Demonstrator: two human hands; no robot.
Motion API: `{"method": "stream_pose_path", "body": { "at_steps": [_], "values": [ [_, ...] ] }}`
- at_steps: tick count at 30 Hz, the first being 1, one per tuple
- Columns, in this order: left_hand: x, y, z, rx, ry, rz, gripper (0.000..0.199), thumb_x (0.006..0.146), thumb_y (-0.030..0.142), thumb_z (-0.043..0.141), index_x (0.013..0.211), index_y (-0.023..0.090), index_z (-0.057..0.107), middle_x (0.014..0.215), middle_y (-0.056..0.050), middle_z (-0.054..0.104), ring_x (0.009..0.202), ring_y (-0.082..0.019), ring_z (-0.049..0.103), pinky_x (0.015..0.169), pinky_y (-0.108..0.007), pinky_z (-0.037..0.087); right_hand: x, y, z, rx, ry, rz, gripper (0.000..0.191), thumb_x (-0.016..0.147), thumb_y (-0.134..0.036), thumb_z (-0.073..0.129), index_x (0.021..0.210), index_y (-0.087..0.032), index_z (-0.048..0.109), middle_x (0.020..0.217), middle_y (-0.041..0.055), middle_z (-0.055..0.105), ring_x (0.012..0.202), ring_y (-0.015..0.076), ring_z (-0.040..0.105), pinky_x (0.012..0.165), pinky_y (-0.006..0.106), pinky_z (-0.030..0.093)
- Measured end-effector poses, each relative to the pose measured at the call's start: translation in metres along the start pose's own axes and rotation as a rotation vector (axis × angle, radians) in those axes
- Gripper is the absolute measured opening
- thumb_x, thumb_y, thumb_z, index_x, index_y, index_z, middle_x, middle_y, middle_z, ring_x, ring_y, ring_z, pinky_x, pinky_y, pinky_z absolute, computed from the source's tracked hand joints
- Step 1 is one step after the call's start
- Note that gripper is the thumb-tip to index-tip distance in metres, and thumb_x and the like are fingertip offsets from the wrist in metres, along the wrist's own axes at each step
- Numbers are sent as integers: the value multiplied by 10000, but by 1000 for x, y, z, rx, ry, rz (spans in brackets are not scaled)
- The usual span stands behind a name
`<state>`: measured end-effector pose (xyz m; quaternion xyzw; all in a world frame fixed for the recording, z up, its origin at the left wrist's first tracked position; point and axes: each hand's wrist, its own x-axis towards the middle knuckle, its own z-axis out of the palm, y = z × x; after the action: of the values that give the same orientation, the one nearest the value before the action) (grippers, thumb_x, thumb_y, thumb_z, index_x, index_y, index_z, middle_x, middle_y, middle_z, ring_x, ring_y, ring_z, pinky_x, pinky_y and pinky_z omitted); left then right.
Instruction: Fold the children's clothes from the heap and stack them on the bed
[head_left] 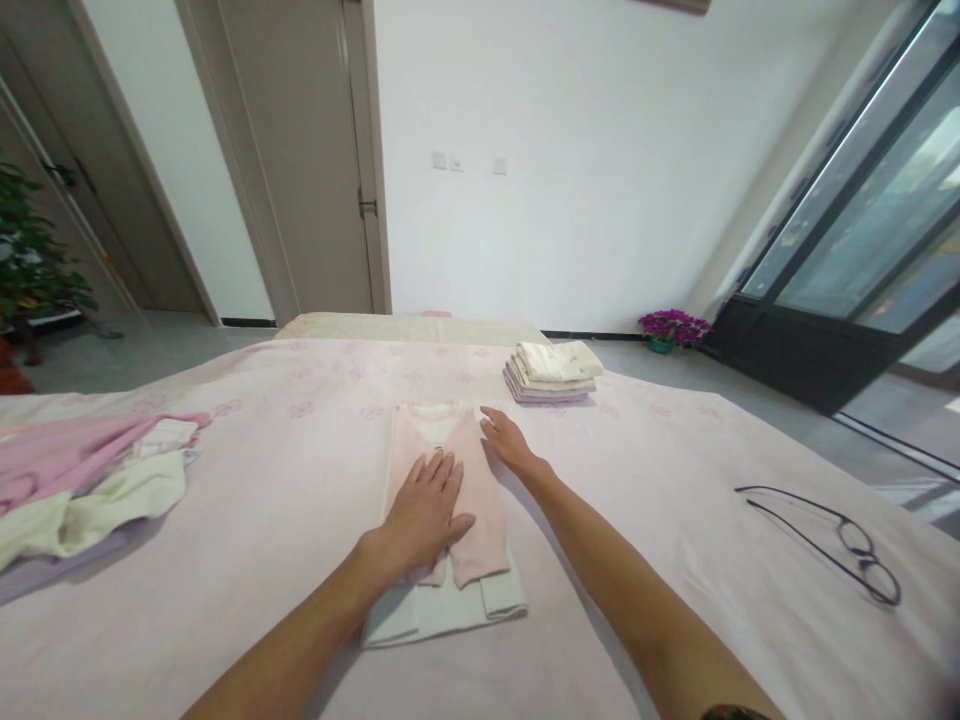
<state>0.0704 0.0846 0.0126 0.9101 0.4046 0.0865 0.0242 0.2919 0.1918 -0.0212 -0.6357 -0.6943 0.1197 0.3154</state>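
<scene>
A small pink and white long-sleeved top (480, 520) lies on the bed-like covered surface, its pink sleeves folded inward over the white body. My left hand (425, 510) rests flat on its middle, fingers stretched out, and hides part of the left sleeve. At the garment's upper right edge is my right hand (508, 440), its fingers extended beside the pink shoulder. Just beyond that hand sits a neat stack of folded clothes (555, 372), cream on top and pale purple below.
A loose pile of pink, cream and purple clothes (90, 490) lies at the left. Eyeglasses (855, 545) rest on the pale pink cloth (637, 510) at the right. Beyond stand a door (300, 150), purple flowers (673, 325) and a green plant (34, 250).
</scene>
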Motion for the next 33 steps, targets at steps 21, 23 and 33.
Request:
{"method": "stream_pose_path", "body": {
  "at_steps": [21,23,33],
  "values": [
    [-18,0,2,14,-77,-148,644,862,225,380,1481,48,353,1589,-180,246,1482,-276,196,1193,-494,146,-88,-38,-35,-63,-17,-108,344,863,-294,563,1180,-200,659,975,49,709,930,202,598,858,315,446],
    [-18,1,3,18,-67,-155,636,864,226,387,1475,53,366,1587,-178,255,1479,-278,206,1192,-490,149,-89,-42,-34,-45,-18,-90,337,844,-288,585,1159,-201,671,933,44,705,885,192,598,821,299,446],
    [-17,7,1,19,68,-222,482,910,211,403,1363,92,518,1506,-174,418,1392,-276,376,1138,-429,285,-88,-42,-27,148,-50,14,299,852,-236,532,1086,-205,716,937,33,736,817,164,657,769,269,475]
  ]
}}
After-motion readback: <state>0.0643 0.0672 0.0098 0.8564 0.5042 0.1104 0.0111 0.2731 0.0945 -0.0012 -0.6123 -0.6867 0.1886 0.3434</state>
